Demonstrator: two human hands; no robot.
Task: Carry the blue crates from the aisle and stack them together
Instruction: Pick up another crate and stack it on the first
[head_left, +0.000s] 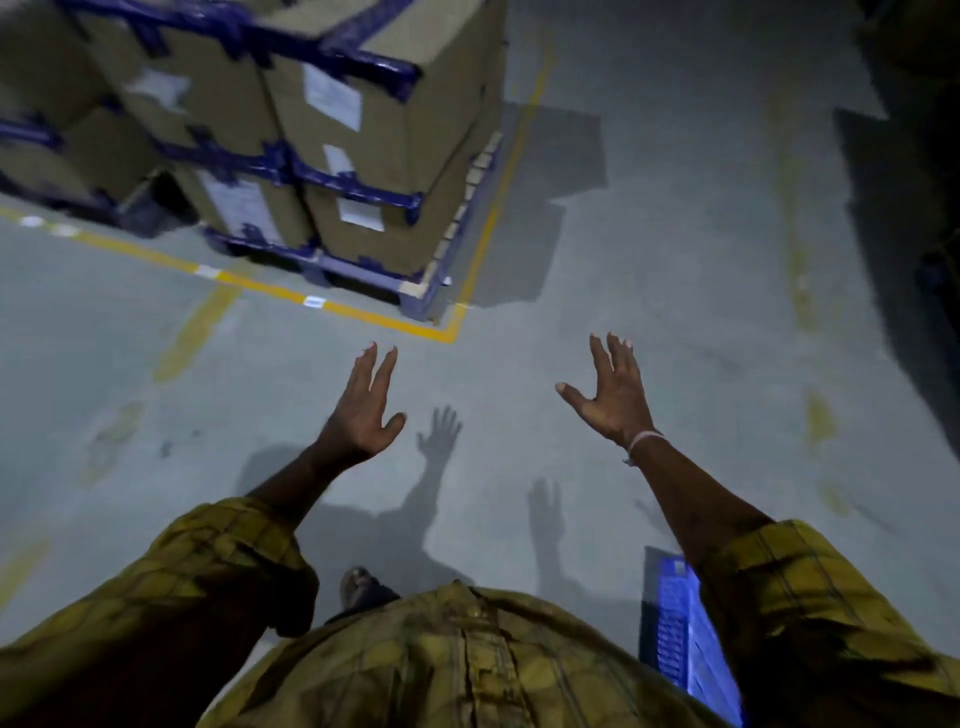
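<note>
A blue plastic crate (675, 623) stands on the grey floor at the lower right, beside my body and partly hidden by my right arm and sleeve. My left hand (363, 410) is stretched forward over the floor, fingers spread, holding nothing. My right hand (613, 395) is also held out with fingers apart and empty, a pale band on its wrist. Both hands are well ahead of the crate and touch nothing. No other blue crate is in sight.
A pallet (415, 296) stacked with brown cardboard boxes (363, 104) bound in blue tape stands at the upper left, inside a yellow floor line (332, 309). Grey concrete floor (675, 234) runs ahead and to the right. Dark shapes line the far right edge.
</note>
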